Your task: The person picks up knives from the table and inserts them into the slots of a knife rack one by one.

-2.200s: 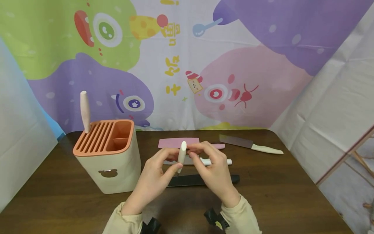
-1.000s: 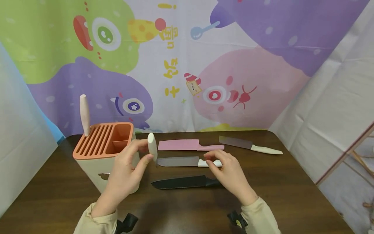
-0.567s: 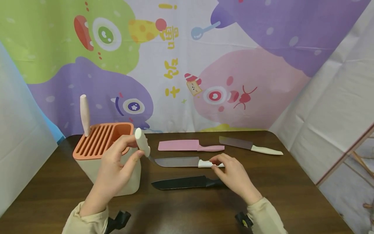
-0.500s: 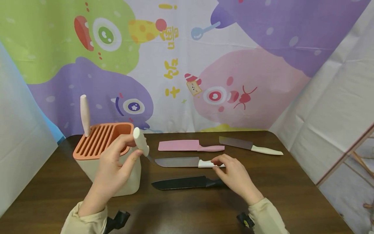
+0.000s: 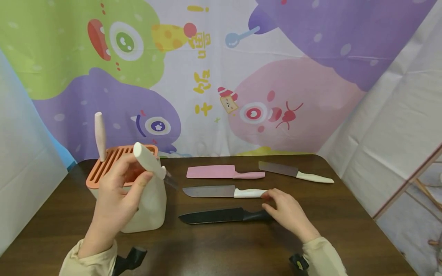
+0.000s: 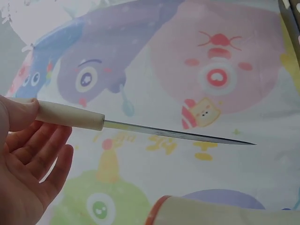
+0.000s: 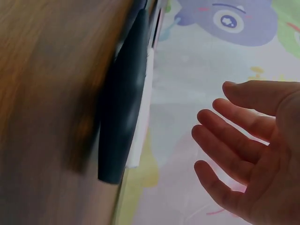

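My left hand (image 5: pixel 119 195) pinches a knife by its cream handle (image 5: pixel 147 159) between thumb and fingers. That knife's narrow blade (image 6: pixel 178 134) points away from the hand, in the air beside the knife block (image 5: pixel 148 207). The block is cream with an orange slotted top (image 5: pixel 98 170), and one pale-handled knife (image 5: pixel 99 134) stands in its end slot. My right hand (image 5: pixel 288 212) hovers with loosely bent fingers over the handle ends of a white-handled knife (image 5: pixel 210 191) and a black knife (image 5: pixel 214 216). In the right wrist view, nothing lies between its fingers and the black handle (image 7: pixel 124 103) is apart from them.
A pink cleaver (image 5: pixel 210 171) lies behind the white-handled knife. Farther right at the back lies another cream-handled knife (image 5: pixel 312 176). All rest on a dark wooden table (image 5: pixel 214 253). A cartoon-printed cloth (image 5: pixel 207 134) hangs behind the table's back edge.
The right hand has parted from the held knife and moved right. My left hand has carried that knife left to the block, and its blade has tilted to point right and down.
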### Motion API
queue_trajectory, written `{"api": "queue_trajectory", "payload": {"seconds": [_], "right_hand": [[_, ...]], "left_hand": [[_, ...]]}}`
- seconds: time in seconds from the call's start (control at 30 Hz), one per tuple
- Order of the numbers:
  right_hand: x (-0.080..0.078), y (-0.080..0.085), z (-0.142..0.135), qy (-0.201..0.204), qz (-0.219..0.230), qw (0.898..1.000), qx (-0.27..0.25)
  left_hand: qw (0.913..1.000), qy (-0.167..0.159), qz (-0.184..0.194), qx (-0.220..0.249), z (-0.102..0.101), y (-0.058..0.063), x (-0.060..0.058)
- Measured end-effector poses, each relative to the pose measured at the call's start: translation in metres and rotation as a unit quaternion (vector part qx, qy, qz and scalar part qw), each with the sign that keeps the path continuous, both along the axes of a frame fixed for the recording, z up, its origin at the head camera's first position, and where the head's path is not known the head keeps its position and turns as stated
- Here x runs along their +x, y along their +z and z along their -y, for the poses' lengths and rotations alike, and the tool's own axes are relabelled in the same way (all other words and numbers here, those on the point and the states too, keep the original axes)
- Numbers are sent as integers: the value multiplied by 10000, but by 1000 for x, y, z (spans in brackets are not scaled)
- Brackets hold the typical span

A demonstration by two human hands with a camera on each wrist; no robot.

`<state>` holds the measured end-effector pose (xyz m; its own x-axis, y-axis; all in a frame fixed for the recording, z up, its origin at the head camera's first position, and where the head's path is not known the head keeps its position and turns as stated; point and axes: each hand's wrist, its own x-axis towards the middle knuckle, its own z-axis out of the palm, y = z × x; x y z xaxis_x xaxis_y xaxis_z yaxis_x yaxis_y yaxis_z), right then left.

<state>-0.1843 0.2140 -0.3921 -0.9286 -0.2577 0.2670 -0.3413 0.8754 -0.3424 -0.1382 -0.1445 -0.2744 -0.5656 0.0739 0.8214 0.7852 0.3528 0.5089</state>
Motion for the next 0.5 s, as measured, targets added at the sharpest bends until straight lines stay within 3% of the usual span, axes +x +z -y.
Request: {"api": "queue_trajectory", "payload": {"seconds": [0.2, 0.5], "right_hand": [[-1, -1, -13, 21, 102, 9999, 86], [-2, -4, -29, -53, 998, 9948, 216]], "left_hand": [[9995, 29, -245, 189, 7, 8, 2], [9973, 276, -332, 590, 15, 15, 8]]}}
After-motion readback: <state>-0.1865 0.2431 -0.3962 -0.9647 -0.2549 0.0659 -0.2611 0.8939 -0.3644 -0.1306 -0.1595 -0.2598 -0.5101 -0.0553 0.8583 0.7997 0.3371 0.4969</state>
